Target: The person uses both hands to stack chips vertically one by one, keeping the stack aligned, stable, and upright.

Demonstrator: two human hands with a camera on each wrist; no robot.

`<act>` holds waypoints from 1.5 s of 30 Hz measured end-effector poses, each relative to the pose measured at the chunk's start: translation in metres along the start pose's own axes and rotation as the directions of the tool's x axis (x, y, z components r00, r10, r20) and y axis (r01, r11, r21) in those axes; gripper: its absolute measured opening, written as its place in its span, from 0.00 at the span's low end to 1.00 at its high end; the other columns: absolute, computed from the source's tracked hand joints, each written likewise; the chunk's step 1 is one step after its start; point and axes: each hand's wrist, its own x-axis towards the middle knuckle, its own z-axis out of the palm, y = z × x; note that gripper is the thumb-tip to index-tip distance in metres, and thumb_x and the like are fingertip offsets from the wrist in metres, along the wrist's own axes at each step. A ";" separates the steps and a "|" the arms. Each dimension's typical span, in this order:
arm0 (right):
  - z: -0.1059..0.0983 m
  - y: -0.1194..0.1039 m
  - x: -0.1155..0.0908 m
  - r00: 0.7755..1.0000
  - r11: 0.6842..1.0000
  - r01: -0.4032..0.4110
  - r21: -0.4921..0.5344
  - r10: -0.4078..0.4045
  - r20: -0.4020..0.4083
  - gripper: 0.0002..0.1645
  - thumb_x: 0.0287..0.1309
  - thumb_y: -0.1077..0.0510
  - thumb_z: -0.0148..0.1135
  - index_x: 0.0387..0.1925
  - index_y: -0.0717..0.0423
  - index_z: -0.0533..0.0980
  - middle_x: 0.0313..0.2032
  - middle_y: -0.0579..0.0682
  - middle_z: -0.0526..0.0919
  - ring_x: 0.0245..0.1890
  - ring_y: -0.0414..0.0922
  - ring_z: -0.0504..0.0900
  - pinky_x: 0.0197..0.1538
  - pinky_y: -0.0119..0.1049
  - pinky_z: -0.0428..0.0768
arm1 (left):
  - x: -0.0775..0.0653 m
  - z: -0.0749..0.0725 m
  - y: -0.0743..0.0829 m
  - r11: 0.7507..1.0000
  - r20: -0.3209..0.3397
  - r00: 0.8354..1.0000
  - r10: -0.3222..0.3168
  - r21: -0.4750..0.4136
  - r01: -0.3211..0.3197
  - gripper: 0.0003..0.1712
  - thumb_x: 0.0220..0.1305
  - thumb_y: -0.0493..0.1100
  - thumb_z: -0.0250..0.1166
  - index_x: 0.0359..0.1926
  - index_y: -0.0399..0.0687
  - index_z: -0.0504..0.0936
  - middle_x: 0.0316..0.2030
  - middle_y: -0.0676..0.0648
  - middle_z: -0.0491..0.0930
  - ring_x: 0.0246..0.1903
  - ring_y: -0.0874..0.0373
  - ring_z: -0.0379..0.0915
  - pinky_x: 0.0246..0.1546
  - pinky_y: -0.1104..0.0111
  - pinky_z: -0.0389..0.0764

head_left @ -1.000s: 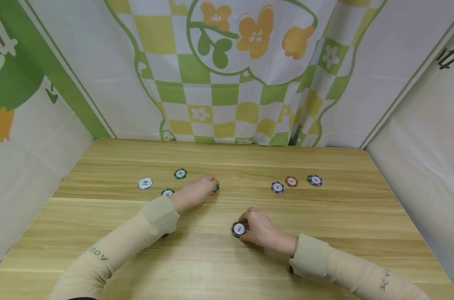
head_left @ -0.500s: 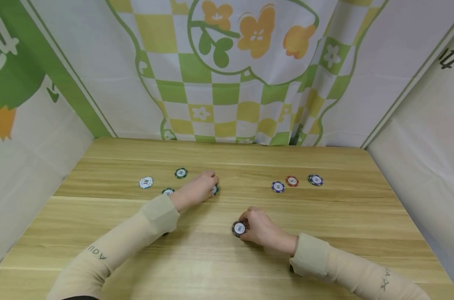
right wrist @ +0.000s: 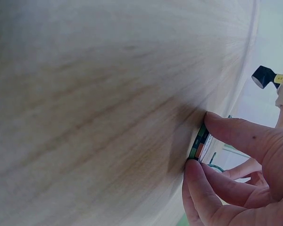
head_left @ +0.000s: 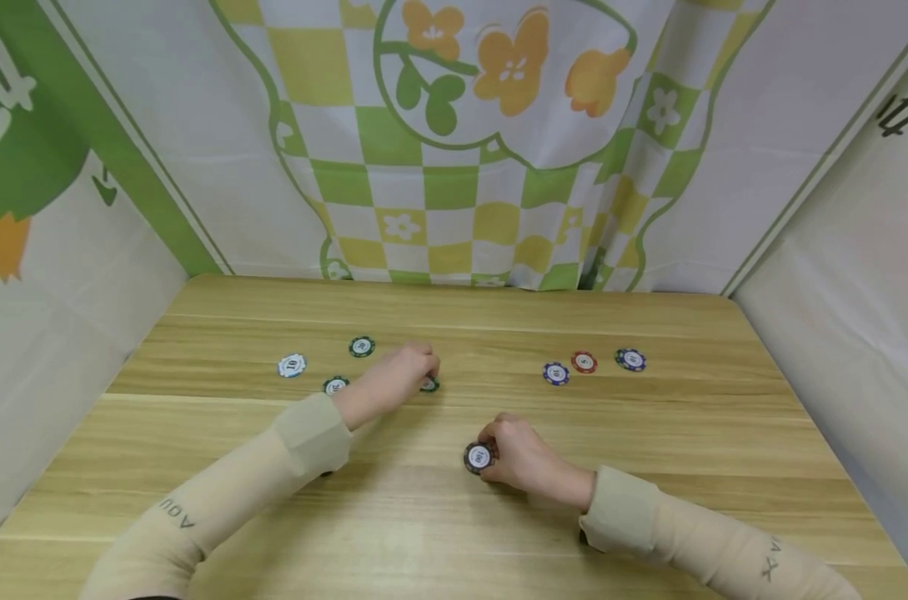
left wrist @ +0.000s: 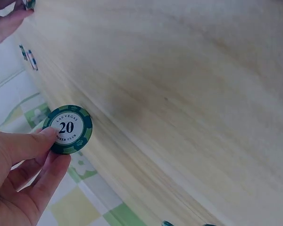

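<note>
Between thumb and fingers, my left hand [head_left: 397, 375] pinches a green poker chip [left wrist: 68, 129] marked 20, its face toward the left wrist camera. The fingers hide part of that chip in the head view. Nearer the front, my right hand [head_left: 524, 460] grips a black poker chip [head_left: 479, 457] marked 100 by its edges, close over the table. In the right wrist view, green, dark and orange bands show along the edge [right wrist: 199, 143] of what it holds, like chips stacked together. Two more green chips, one far [head_left: 361, 347] and one near [head_left: 336, 385], lie left of my left hand.
A white chip [head_left: 292, 365] lies at the far left of the wooden table [head_left: 393, 533]. Toward the right are a blue chip [head_left: 555, 373], a red chip [head_left: 584, 362] and a purple-blue chip [head_left: 630, 360]. A patterned curtain [head_left: 454, 192] hangs behind the table's back edge.
My left hand has shifted slightly with the green chip, which shows a little lower in the head view, and the left forearm has moved left. My right hand stays in place.
</note>
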 end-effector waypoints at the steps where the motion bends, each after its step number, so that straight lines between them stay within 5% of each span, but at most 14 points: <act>1: 0.000 0.000 0.000 1.000 1.000 0.001 -0.002 -0.001 0.001 0.22 0.33 0.64 0.74 0.35 0.67 0.78 0.30 0.51 0.75 0.30 0.41 0.73 0.33 0.31 0.75 | -0.001 0.000 0.001 1.000 -0.007 1.000 0.013 -0.002 -0.013 0.05 0.52 0.31 0.64 0.31 0.43 0.80 0.29 0.49 0.74 0.29 0.58 0.73 0.31 0.70 0.75; 8: 0.000 0.000 0.000 1.000 1.000 0.008 -0.010 -0.008 0.001 0.22 0.33 0.64 0.74 0.35 0.67 0.78 0.30 0.51 0.75 0.30 0.41 0.74 0.33 0.31 0.75 | -0.007 -0.003 0.009 0.997 -0.006 0.997 0.070 -0.009 -0.071 0.05 0.51 0.33 0.66 0.31 0.43 0.81 0.29 0.50 0.75 0.30 0.58 0.73 0.33 0.70 0.76; 17: 0.000 0.001 0.000 1.000 1.000 0.004 -0.016 -0.004 -0.002 0.22 0.33 0.64 0.74 0.36 0.67 0.78 0.31 0.51 0.75 0.31 0.42 0.74 0.34 0.32 0.76 | -0.015 -0.010 0.022 0.993 0.032 0.998 0.060 -0.105 -0.057 0.04 0.53 0.33 0.64 0.31 0.45 0.80 0.30 0.51 0.76 0.30 0.61 0.73 0.33 0.73 0.76; 24: 0.000 0.000 -0.001 1.000 1.000 0.008 -0.028 -0.008 -0.006 0.22 0.33 0.63 0.74 0.35 0.66 0.78 0.31 0.51 0.75 0.31 0.42 0.74 0.34 0.32 0.76 | -0.017 -0.008 0.027 0.978 -0.012 0.997 0.081 -0.190 -0.082 0.04 0.51 0.33 0.66 0.28 0.45 0.80 0.28 0.51 0.76 0.30 0.59 0.73 0.33 0.70 0.75; 28: -0.001 0.000 -0.001 1.000 1.000 0.009 -0.022 -0.009 -0.008 0.22 0.32 0.64 0.74 0.35 0.67 0.78 0.31 0.52 0.75 0.31 0.42 0.75 0.35 0.32 0.76 | -0.016 -0.006 0.029 0.968 0.015 0.999 0.044 -0.247 -0.039 0.04 0.51 0.33 0.66 0.28 0.46 0.80 0.28 0.53 0.77 0.31 0.61 0.72 0.34 0.70 0.74; 35: -0.001 0.000 -0.001 1.000 1.000 0.002 -0.009 -0.002 -0.005 0.23 0.32 0.64 0.74 0.36 0.67 0.78 0.31 0.52 0.75 0.31 0.42 0.74 0.35 0.32 0.76 | -0.016 -0.006 0.033 0.928 0.087 0.996 -0.035 -0.368 0.065 0.04 0.50 0.36 0.67 0.26 0.48 0.81 0.26 0.55 0.78 0.28 0.64 0.72 0.32 0.73 0.73; 40: -0.001 0.000 -0.001 1.000 1.000 -0.008 0.003 0.008 0.001 0.23 0.32 0.64 0.74 0.36 0.67 0.78 0.30 0.51 0.75 0.31 0.42 0.75 0.35 0.32 0.76 | -0.015 -0.004 0.032 0.896 0.124 0.992 -0.022 -0.437 0.075 0.03 0.49 0.36 0.68 0.26 0.46 0.81 0.25 0.54 0.79 0.27 0.65 0.73 0.31 0.75 0.74; 45: -0.001 0.000 -0.001 1.000 1.000 -0.012 0.009 0.012 0.002 0.22 0.33 0.64 0.73 0.36 0.67 0.78 0.30 0.50 0.74 0.30 0.41 0.74 0.34 0.32 0.76 | -0.014 0.001 0.032 0.840 0.166 0.986 -0.029 -0.531 0.114 0.03 0.49 0.34 0.68 0.27 0.43 0.82 0.26 0.52 0.80 0.27 0.64 0.74 0.29 0.76 0.74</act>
